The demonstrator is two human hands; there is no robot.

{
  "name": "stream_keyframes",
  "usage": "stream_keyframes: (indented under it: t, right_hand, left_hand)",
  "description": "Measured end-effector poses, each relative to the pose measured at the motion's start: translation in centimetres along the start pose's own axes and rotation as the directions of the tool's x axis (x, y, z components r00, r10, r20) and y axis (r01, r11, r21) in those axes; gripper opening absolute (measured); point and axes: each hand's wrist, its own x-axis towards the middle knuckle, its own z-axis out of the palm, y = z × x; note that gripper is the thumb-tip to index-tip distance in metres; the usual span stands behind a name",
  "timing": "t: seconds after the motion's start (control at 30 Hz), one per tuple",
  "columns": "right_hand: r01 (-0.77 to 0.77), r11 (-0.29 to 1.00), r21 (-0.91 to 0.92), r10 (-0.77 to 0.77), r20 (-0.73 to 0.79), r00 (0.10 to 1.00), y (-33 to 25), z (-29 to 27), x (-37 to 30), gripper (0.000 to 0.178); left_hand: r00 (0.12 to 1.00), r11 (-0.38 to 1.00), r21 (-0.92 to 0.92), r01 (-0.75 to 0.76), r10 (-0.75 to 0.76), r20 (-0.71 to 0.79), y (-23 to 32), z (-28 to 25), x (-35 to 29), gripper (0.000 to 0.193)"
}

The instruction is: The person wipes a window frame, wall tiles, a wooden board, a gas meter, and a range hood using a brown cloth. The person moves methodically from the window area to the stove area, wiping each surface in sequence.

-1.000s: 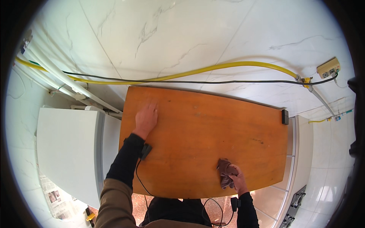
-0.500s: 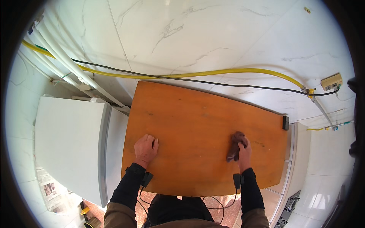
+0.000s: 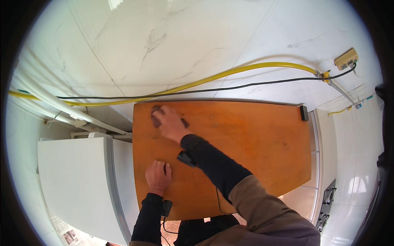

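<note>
A dark brown cloth (image 3: 155, 118) lies pressed against the orange-brown wooden tabletop (image 3: 254, 153), close to its far left corner. My right hand (image 3: 171, 124) covers most of it with curled fingers, and its outline is a little blurred. Bits of the cloth show on either side of the hand. Across the table reaches my right arm, from the lower right. My left hand (image 3: 158, 176) rests closed on the wood near the left edge, nearer to me than the cloth, with nothing visible in it.
A white fridge-like cabinet (image 3: 76, 176) stands left of the table. At the far right corner sits a small black box (image 3: 303, 113). A yellow hose (image 3: 230, 73) and a black cable (image 3: 205, 92) run along the tiled wall. The gas stove (image 3: 328, 197) is at right.
My right hand has carried the cloth from the right part of the table across to the far left corner. My left hand stays on the table. The view has turned slightly.
</note>
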Motion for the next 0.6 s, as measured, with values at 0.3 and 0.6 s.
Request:
stream_keyframes:
  t: [0.3,0.6]
  right_hand:
    - [-0.039,0.997,-0.067,0.043,0.057,0.997,4.8,-6.3,-6.2,0.054]
    - [-0.563,0.785,-0.260,0.472,-0.338,0.814,16.9,-23.5,-24.8,0.053]
  left_hand:
    - [0.999,0.998,-0.058,0.039,-0.040,-0.003,-0.1,0.3,-0.4,0.015]
    - [0.999,0.998,-0.058,-0.005,0.002,-0.048,-0.3,0.8,-0.6,0.018]
